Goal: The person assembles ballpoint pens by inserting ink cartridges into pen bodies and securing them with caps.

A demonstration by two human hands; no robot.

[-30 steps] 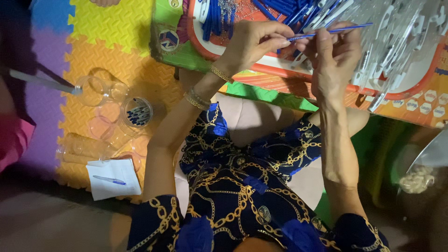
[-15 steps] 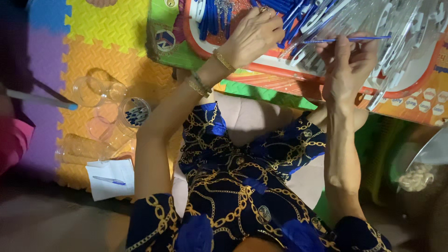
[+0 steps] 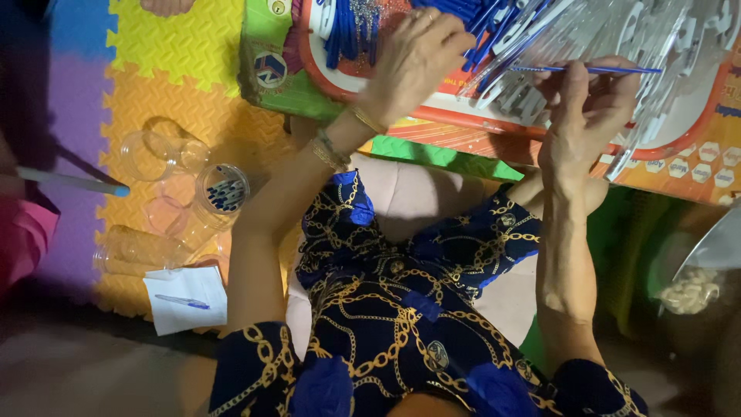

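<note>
My right hand (image 3: 587, 108) pinches a thin blue pen refill (image 3: 598, 69) and holds it level over a round red-rimmed tray (image 3: 463, 104). The tray is heaped with clear pen barrels (image 3: 617, 31) and blue pen parts (image 3: 351, 27). My left hand (image 3: 417, 62), with bracelets on its wrist, rests knuckles up on the blue parts, a hand's width left of the refill. Its fingers curl down into the pile, and what they hold is hidden.
Clear plastic cups (image 3: 154, 154) lie on the coloured foam mat at left, one cup (image 3: 224, 189) holding blue pieces. A white paper (image 3: 185, 301) carries a blue pen. Another person's pink sleeve (image 3: 27, 235) and pen (image 3: 69, 181) enter from the left. A bowl (image 3: 691, 289) sits low right.
My left hand let go of the refill and moved left onto the pile of blue parts. My right hand kept the refill and shifted slightly right.
</note>
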